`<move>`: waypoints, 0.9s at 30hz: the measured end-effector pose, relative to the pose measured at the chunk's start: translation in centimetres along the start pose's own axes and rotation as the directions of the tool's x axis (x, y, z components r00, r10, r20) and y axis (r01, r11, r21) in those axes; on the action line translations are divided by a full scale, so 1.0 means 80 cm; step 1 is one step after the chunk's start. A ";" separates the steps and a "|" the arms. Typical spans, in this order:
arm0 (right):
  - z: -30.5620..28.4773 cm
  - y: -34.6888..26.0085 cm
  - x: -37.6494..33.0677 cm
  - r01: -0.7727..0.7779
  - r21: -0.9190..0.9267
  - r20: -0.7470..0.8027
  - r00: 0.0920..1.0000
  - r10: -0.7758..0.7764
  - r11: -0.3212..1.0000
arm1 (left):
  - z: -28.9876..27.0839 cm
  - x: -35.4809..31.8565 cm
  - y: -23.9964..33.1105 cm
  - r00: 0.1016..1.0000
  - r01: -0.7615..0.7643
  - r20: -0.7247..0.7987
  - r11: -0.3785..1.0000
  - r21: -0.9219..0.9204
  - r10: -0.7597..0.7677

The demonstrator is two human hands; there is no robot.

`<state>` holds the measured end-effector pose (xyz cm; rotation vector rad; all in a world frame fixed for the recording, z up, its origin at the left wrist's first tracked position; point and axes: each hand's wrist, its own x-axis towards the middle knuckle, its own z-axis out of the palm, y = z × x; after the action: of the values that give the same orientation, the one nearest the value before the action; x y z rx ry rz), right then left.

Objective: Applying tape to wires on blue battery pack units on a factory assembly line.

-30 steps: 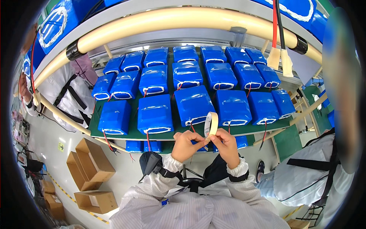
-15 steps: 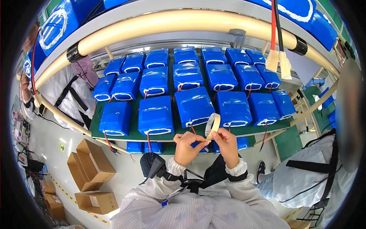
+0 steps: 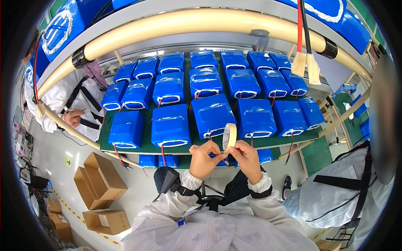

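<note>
My right hand (image 3: 246, 161) grips a roll of cream masking tape (image 3: 232, 136), held upright in front of a blue-wrapped battery pack (image 3: 212, 115). My left hand (image 3: 204, 160) is closed in a pinch just left of the roll, on the thin wire leads from that pack. A short piece of tape seems to lie at the pinch, but the fingers hide most of it. The pack sits slightly turned at the front edge of the green shelf (image 3: 146, 149), its white-edged end facing me.
Several more blue packs (image 3: 171, 125) stand in rows with red and black wires hanging. A cream pipe rail (image 3: 188, 23) crosses above; taped cables (image 3: 305, 62) dangle at right. Cardboard boxes (image 3: 104, 180) stand on the floor at left. Other people (image 3: 71, 96) are at both sides.
My right hand and the tape roll have shifted slightly left, closer to my left hand. At left, the other person's hand has come down lower in front of their body.
</note>
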<state>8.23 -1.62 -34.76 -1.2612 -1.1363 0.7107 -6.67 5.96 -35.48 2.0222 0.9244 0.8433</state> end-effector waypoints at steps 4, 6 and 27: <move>-0.004 0.000 0.000 0.009 -0.059 0.029 1.000 -0.007 0.998 | 0.000 0.004 -0.005 0.996 0.077 0.052 0.989 -0.124 -0.071; -0.005 0.000 0.000 0.022 -0.088 0.045 0.999 -0.018 0.996 | 0.000 0.005 -0.006 0.994 0.093 0.074 0.990 -0.110 -0.085; -0.014 -0.031 -0.028 -0.191 0.385 0.135 0.979 0.150 0.903 | 0.013 0.006 0.000 0.990 0.014 -0.138 0.990 0.140 0.005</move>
<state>8.12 -4.61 -32.91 -0.9915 -0.9089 1.0902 -5.59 5.97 -35.88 2.1015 1.0929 0.9489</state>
